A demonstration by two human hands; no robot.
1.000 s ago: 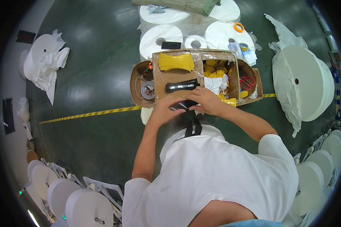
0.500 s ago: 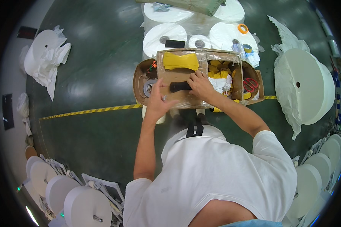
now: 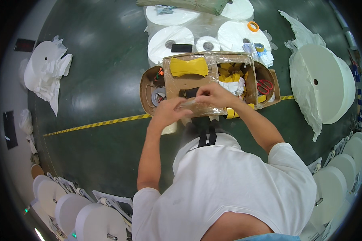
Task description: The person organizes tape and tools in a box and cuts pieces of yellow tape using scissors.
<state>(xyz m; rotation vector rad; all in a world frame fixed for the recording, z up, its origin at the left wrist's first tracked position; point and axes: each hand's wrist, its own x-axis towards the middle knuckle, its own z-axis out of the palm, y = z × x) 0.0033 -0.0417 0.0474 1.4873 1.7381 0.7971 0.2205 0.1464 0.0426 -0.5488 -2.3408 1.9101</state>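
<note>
A thin, pale, see-through strip (image 3: 188,103) stretches between my two hands over the near edge of a cardboard box top. My right hand (image 3: 215,95) pinches its right end between thumb and fingertips. At the other end, the thumb and fingers of my left hand (image 3: 167,111) close on the strip. Just beyond them, a flat black piece (image 3: 188,92) lies on the cardboard, partly covered by my right hand. Farther back on the same cardboard (image 3: 173,83) rests a stack of yellow pieces (image 3: 189,67), narrower at the middle.
Right of the cardboard, a compartment holds yellow and white scraps (image 3: 232,82); red-handled scissors (image 3: 264,86) sit beside it. A grey tape roll (image 3: 158,95) lies in the left compartment. Behind stand large wrapped white rolls (image 3: 169,44), with an orange tape roll (image 3: 253,26) on top.
Both hands have come nearer to each other. My right hand has drawn back from the black piece toward me, and a pale strip now shows between the hands.
</note>
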